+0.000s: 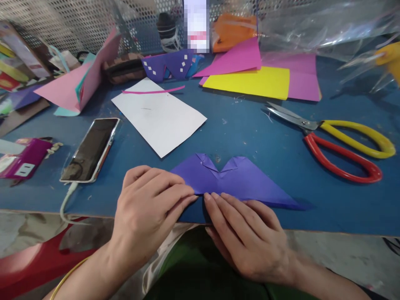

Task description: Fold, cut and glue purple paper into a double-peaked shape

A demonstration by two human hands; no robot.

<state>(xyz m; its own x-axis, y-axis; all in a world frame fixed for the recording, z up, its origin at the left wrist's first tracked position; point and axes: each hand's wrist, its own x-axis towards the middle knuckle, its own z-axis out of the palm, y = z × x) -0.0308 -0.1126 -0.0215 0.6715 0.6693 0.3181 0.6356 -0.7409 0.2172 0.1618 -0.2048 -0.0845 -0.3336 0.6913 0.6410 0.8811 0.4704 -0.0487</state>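
Note:
A folded purple paper (pixel 231 179) lies near the front edge of the blue table, its upper side notched in the middle and its right end drawn to a point. My left hand (pixel 146 204) pinches the lower edge left of centre, thumb beneath and fingers above. Beside it, my right hand (pixel 246 233) presses its fingertips along the same lower edge, fingers together and lying nearly flat on the paper. The paper's left end is partly hidden behind my left hand. Behind the purple piece is a white sheet (pixel 159 121) with a thin pink strip (pixel 153 91) across it.
Scissors (pixel 312 125) with red and yellow handles lie at right. A cabled phone (pixel 93 150) and a magenta object (pixel 28 156) are at left. Purple paper glasses (pixel 167 64), yellow paper (pixel 250 83) and pink folded paper (pixel 78 79) stand or lie farther back.

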